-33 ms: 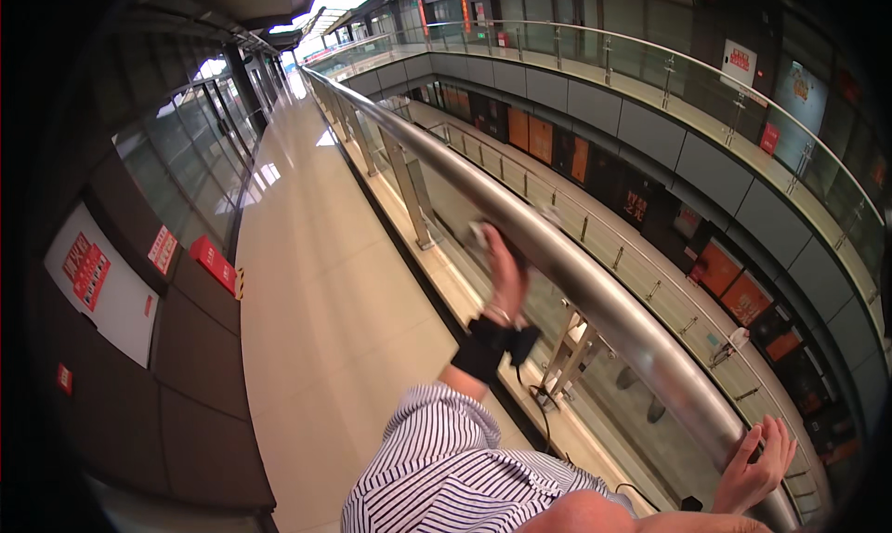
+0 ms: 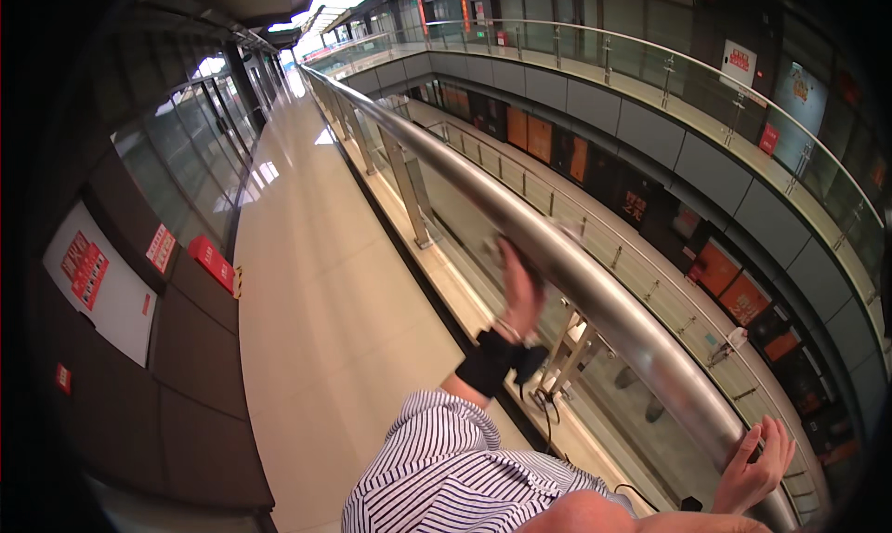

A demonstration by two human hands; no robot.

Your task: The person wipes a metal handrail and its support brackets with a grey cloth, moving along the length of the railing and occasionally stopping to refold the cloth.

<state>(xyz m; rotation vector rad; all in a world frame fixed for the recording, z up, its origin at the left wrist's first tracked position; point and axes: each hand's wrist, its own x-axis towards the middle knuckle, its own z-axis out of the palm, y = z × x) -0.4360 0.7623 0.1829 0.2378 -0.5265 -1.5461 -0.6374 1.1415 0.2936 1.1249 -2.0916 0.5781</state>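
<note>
A thick brushed-metal handrail point(image 2: 595, 291) runs diagonally from the far left to the near right. My left hand point(image 2: 522, 291), in a black wrist band with a small dark device point(image 2: 530, 361), curls against the rail's near side and underside. A pale, blurred bit of what looks like cloth point(image 2: 491, 243) shows at its thumb; most of its fingers are hidden behind the rail. Lower right, my right hand point(image 2: 757, 463) rests on the same handrail, fingers bent over it.
Glass panels on metal posts point(image 2: 415, 198) stand under the rail. Left of it lies a shiny beige floor point(image 2: 325, 347), bordered by a dark wall with a red box point(image 2: 212, 262). Beyond the rail is a drop to a lower level, and a curved balcony point(image 2: 641, 133) faces me.
My left hand has slid a little along the handrail toward me, the pale bit moving with it. My right hand stays in place.
</note>
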